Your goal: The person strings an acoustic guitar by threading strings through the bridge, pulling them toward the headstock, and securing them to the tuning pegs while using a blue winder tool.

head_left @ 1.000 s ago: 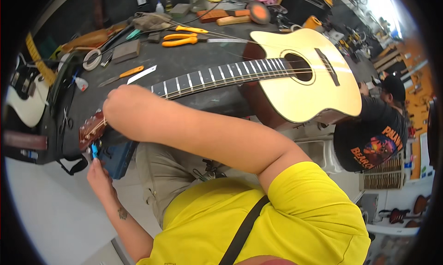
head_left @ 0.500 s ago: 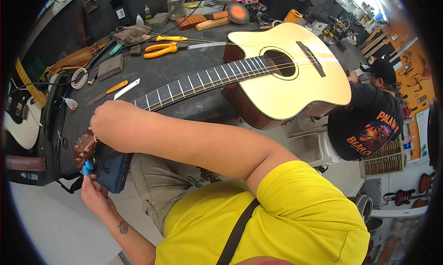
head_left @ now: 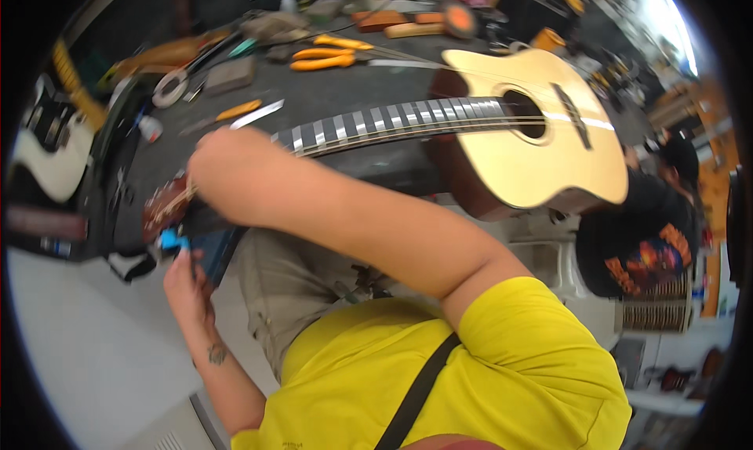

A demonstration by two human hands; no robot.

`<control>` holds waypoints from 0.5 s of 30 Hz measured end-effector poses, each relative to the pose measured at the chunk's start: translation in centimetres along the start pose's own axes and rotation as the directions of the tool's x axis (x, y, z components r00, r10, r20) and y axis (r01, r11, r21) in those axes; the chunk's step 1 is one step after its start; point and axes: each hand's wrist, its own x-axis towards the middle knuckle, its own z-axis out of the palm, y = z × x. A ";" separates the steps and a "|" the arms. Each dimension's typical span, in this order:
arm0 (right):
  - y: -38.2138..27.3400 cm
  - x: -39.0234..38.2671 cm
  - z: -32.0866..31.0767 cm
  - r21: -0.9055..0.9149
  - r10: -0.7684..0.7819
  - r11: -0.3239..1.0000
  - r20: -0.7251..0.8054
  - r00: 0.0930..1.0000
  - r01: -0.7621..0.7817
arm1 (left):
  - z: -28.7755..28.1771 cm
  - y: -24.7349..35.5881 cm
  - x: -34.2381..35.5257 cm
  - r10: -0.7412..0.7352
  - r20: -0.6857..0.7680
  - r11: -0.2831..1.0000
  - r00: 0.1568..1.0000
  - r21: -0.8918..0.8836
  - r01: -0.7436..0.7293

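An acoustic guitar (head_left: 502, 168) with a pale top lies across the bench edge, its dark fretboard (head_left: 376, 128) running left to a reddish-brown headstock (head_left: 163, 207). My left hand (head_left: 188, 281) grips a blue string winder (head_left: 172, 240), held at the tuning pegs along the headstock's near side. Over the nut end of the neck, my right hand (head_left: 227, 164) is closed with its knuckles up; its fingertips and whatever they hold are hidden. My right forearm crosses in front of the neck. Strings run along the fretboard past the soundhole to the bridge (head_left: 570, 114).
On the bench (head_left: 274, 89) behind the neck lie orange-handled pliers (head_left: 323, 58), an orange-handled knife (head_left: 238, 110), a grey block (head_left: 230, 74) and a tape roll (head_left: 169, 88). A white electric guitar (head_left: 55, 160) stands at left. A co-worker (head_left: 639, 230) sits at right.
The whole view has shifted, so the bench and guitar appear farther right, with blur. The blue winder has turned to a different angle at the pegs. My right hand stays at the nut end.
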 end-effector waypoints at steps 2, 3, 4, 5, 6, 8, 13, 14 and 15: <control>0.7 -0.9 0.3 0.010 0.010 1.000 -0.106 0.994 -0.009 | 0.9 0.9 -0.6 0.025 0.066 0.998 0.997 -0.054 -0.022; 1.4 -1.0 0.9 0.066 0.031 0.998 -0.148 0.988 -0.022 | 1.7 1.6 -0.9 0.016 0.073 0.993 0.997 -0.115 -0.008; 1.6 -1.1 0.8 0.069 0.027 0.997 -0.147 0.989 -0.017 | 1.5 2.0 -1.0 0.017 0.034 0.994 0.999 -0.112 -0.013; 1.4 -1.2 0.7 0.080 0.056 0.996 -0.136 0.989 -0.045 | 1.3 2.1 -1.1 0.017 0.064 0.980 0.998 -0.198 -0.004; 1.1 -1.0 0.7 0.090 0.088 0.993 -0.126 0.988 -0.077 | 1.0 2.2 -1.2 0.024 0.098 0.960 0.995 -0.280 0.005; 0.7 -0.6 0.6 0.084 0.073 0.994 -0.099 0.992 -0.065 | 0.6 2.6 -1.3 0.034 0.084 0.956 0.996 -0.292 -0.008; 0.9 -0.8 0.8 0.065 0.063 0.996 -0.079 0.995 -0.058 | -1.2 3.1 -0.5 0.062 0.070 0.916 0.996 -0.401 -0.029; 0.8 -0.9 0.7 0.053 0.068 0.997 -0.073 0.995 -0.065 | -1.6 3.0 -0.2 0.060 0.066 0.916 0.996 -0.400 -0.029; 0.8 -0.9 0.7 0.040 0.073 0.997 -0.066 0.995 -0.070 | -2.1 2.6 0.1 0.050 0.059 0.908 0.997 -0.418 -0.021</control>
